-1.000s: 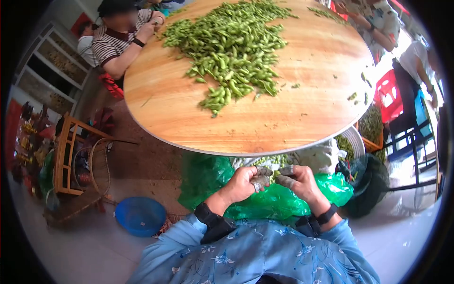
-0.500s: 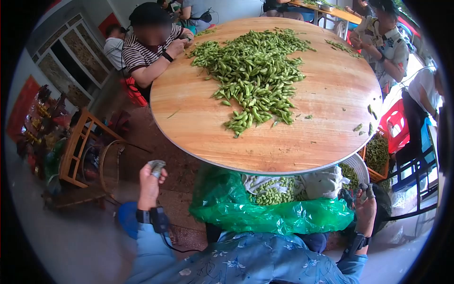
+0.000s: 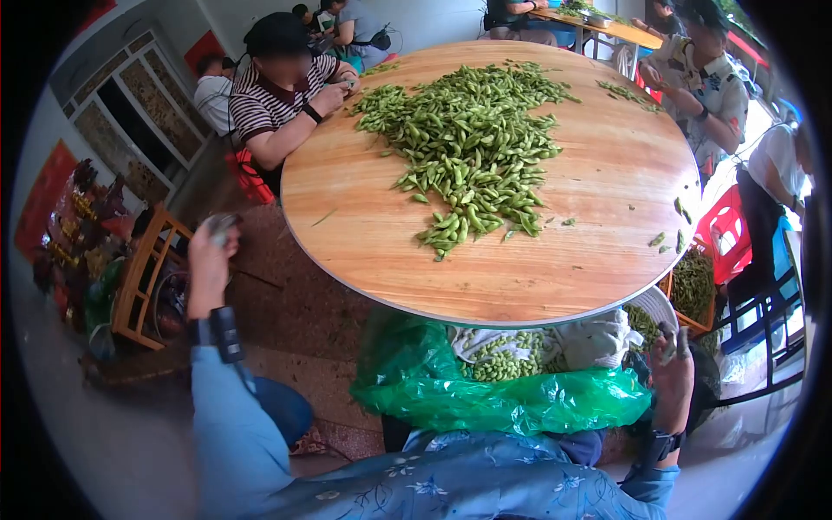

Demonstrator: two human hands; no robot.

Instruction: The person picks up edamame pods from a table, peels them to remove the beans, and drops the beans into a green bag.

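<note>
A heap of green bean pods [image 3: 472,147] lies on the round wooden table [image 3: 364,251]. My left hand [image 3: 213,251] is raised over the floor left of the table, blurred by motion; whether it holds anything cannot be made out. To the right of the green plastic sheet [image 3: 511,403], my right hand [image 3: 672,377] is held up with its covered fingertips apart and nothing visible between them. Shelled beans [image 3: 507,360] lie on white cloth [image 3: 598,338] below the table's near edge, bordered by the green plastic.
A person in a striped shirt [image 3: 277,104] sits at the table's left; another person [image 3: 711,95] is at its right. A wooden chair [image 3: 143,277] stands left. An orange crate of pods [image 3: 692,290] and a red chair [image 3: 726,232] are at right.
My hands were together above the green plastic, around a pod, and have since parted. My left hand went left and up, my right hand to the right. The view has tilted up.
</note>
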